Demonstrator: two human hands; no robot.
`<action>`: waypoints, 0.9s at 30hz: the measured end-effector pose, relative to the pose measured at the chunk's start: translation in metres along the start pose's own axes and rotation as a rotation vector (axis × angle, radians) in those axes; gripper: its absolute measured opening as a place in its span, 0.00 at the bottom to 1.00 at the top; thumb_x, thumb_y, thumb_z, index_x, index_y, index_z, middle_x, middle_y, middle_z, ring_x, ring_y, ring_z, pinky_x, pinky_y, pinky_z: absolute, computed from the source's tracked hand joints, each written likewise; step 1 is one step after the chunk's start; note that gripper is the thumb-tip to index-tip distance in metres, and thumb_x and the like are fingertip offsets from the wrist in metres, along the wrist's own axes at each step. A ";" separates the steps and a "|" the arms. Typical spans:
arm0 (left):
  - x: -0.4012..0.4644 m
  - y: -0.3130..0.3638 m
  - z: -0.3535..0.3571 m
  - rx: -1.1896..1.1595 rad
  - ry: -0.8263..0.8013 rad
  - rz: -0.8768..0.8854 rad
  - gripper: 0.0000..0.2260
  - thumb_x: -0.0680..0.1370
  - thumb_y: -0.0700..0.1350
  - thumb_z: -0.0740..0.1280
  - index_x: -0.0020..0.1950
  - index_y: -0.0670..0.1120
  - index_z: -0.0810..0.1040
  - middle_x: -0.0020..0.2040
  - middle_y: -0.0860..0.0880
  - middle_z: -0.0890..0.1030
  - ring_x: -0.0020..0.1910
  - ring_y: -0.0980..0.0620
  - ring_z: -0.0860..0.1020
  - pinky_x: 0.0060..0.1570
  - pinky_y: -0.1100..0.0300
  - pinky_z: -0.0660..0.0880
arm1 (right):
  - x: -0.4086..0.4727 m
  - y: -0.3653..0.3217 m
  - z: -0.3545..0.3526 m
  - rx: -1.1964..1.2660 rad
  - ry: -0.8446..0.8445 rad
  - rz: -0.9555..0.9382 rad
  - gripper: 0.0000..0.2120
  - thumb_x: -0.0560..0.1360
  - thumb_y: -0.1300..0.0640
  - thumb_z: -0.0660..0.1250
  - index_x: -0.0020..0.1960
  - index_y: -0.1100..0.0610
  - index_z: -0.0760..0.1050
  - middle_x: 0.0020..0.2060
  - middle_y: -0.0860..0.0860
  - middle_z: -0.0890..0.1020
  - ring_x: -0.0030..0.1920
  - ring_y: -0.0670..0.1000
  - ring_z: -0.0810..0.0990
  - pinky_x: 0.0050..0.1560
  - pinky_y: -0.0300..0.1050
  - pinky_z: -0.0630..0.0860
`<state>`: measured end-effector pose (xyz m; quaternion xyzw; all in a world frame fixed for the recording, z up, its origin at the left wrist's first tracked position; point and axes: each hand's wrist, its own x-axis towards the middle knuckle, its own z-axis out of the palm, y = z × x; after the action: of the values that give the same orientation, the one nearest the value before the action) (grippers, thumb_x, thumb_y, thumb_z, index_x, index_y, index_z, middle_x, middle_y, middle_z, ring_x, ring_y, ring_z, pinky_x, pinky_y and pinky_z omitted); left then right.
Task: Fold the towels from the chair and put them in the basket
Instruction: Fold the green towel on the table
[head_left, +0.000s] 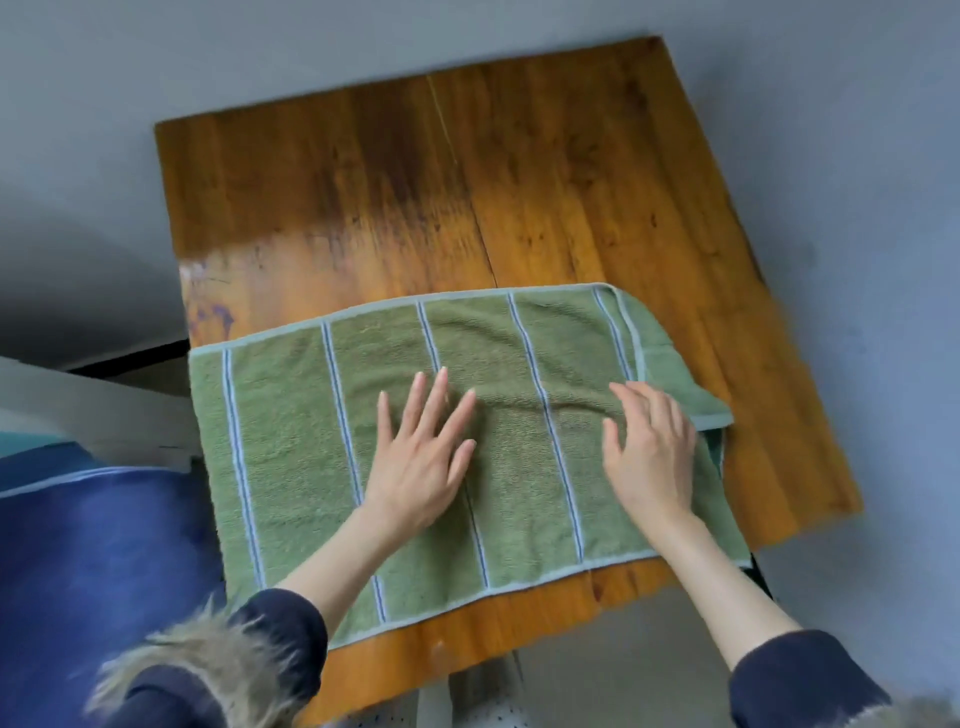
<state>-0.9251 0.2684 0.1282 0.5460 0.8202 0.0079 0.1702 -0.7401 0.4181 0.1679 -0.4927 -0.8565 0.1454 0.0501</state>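
Grey floor surrounds a wooden worktop (519, 182), brown and worn, with a paler patch at its left side. On the near half of the worktop lies a green towel (291, 457) with thin blue-white stripes and a pale hem; it is spread nearly flat and reaches almost to the near edge. Its right end seems turned over, because a second layer shows under the hem there, so I judge that the first fold is only begun or just made. The left hand (421, 467) lies flat on the middle of the towel, its fingers (434, 400) straight and spread apart, pressing the cloth. The right hand (652, 452) rests near the folded right end, fingers loosely bent and a little apart; they do not seem to pinch anything, though the picture is somewhat blurred. Some soft wrinkles run between the hands, and the cloth looks thick and limp. A blue towel (93, 545) waits at the left, probably on the chair, which I cannot see clearly. No basket is in view, so most of the task is left: finishing this fold, putting it away, then the blue one.
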 end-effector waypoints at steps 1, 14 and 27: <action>0.007 0.015 0.003 0.010 -0.003 0.038 0.25 0.79 0.59 0.40 0.76 0.56 0.45 0.76 0.49 0.40 0.74 0.46 0.36 0.70 0.41 0.35 | 0.000 0.020 -0.005 -0.020 -0.022 0.045 0.20 0.75 0.59 0.65 0.66 0.58 0.71 0.63 0.56 0.74 0.64 0.58 0.70 0.61 0.58 0.66; 0.064 0.115 0.032 0.128 -0.009 0.135 0.24 0.79 0.60 0.39 0.74 0.58 0.38 0.76 0.51 0.40 0.74 0.46 0.35 0.70 0.40 0.33 | 0.045 0.134 -0.018 0.216 -0.279 0.007 0.19 0.76 0.66 0.58 0.65 0.57 0.71 0.59 0.50 0.74 0.60 0.51 0.70 0.64 0.49 0.65; 0.063 0.119 0.031 0.157 0.014 0.119 0.27 0.78 0.62 0.44 0.76 0.56 0.46 0.77 0.49 0.46 0.76 0.46 0.41 0.71 0.38 0.39 | 0.137 0.157 -0.051 0.548 0.175 0.515 0.14 0.76 0.57 0.63 0.61 0.58 0.73 0.55 0.54 0.78 0.56 0.53 0.75 0.58 0.42 0.68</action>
<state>-0.8312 0.3678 0.1058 0.6056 0.7855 -0.0424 0.1207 -0.6678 0.6200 0.1616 -0.6707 -0.6265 0.3340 0.2147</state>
